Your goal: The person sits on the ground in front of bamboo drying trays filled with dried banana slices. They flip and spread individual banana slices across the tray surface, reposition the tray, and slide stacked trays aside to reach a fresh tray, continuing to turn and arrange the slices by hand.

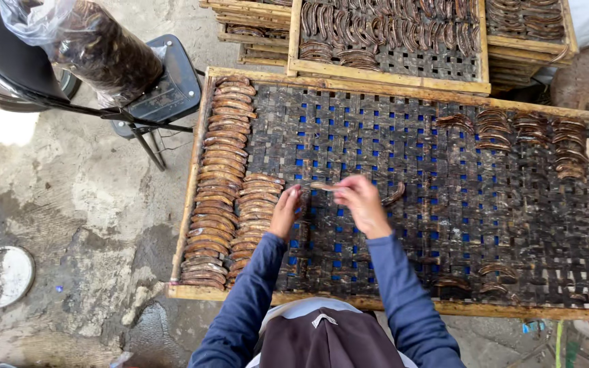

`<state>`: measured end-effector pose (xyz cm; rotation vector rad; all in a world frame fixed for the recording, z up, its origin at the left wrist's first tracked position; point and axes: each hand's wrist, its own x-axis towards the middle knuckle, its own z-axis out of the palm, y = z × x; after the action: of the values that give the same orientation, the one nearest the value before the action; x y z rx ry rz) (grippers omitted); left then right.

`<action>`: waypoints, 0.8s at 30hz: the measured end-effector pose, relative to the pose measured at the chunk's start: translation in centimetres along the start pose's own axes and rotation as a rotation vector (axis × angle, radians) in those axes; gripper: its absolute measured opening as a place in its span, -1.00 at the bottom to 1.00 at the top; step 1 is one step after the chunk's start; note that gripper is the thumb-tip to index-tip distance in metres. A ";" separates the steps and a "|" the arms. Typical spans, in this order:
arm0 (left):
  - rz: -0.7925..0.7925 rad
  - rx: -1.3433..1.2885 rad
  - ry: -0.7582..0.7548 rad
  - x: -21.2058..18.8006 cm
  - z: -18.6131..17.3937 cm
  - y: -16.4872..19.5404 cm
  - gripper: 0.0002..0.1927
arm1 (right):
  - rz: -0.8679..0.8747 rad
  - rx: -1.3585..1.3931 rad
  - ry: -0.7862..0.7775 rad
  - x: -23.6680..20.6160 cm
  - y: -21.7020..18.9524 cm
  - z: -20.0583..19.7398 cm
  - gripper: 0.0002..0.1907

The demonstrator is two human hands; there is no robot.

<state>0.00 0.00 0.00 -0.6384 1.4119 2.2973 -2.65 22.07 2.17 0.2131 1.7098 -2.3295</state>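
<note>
Hands: left (285,211) and right (363,202) pinch one curved brown strip (323,186) (over woven drying tray (403,88)).

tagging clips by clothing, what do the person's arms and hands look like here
Both arms are in long, plain blue sleeves that end at the wrists. The left hand and right hand are bare: no gloves, and no rings or watch that I can make out. A dark brown apron shows at the chest.
</note>
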 end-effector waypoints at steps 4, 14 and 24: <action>0.048 -0.353 -0.036 2.6 -2.8 3.1 -0.65 | 0.024 -0.031 0.006 4.0 2.6 7.8 -0.91; 0.408 0.783 0.416 6.0 -9.2 9.5 -0.76 | -0.202 -0.630 0.140 9.6 6.3 15.8 -0.88; 0.626 1.119 0.521 5.8 -9.6 8.0 -0.89 | -0.533 -0.967 0.376 6.0 6.1 10.5 -0.86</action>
<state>-7.24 -11.67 -1.14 -0.4380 3.0686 1.2329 -6.46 9.64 -1.74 -0.0018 3.1574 -1.4713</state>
